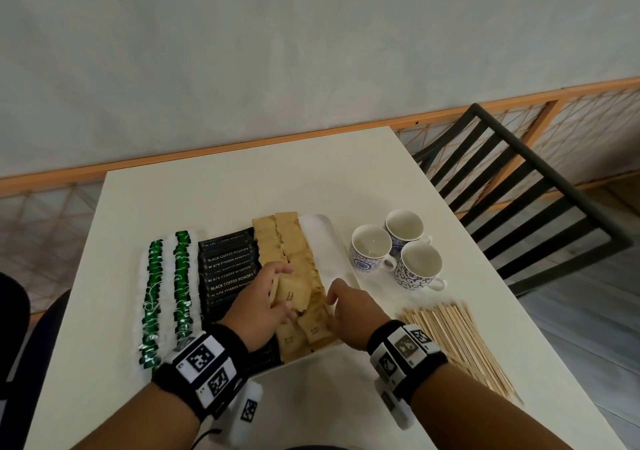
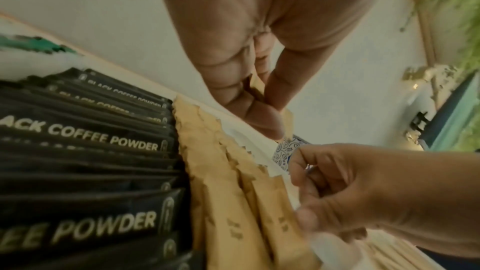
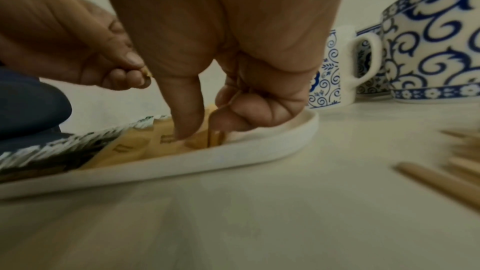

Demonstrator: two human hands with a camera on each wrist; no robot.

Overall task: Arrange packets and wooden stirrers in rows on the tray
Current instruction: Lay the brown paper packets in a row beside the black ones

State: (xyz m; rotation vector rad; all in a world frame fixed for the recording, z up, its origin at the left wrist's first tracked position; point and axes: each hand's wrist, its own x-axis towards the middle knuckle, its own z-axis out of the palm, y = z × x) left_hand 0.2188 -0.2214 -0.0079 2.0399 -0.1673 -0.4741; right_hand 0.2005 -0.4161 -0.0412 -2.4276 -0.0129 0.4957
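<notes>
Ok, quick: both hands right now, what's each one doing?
Left hand: holding a small stack of brown packets.
Right hand: thumb and fingers pinching a brown packet in the tray.

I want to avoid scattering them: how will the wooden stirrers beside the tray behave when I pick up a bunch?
The wooden stirrers look thin, flat and straight, so probably stiff and light. Flat sides suggest sliding rather than rolling. They lie loose and fanned on the table, so a bunch may splay or slip from a loose grip.

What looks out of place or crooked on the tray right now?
The near end of the brown packets row is ragged: several lie skewed where the left hand and right hand work. The wooden stirrers lie off the tray, on the table.
</notes>
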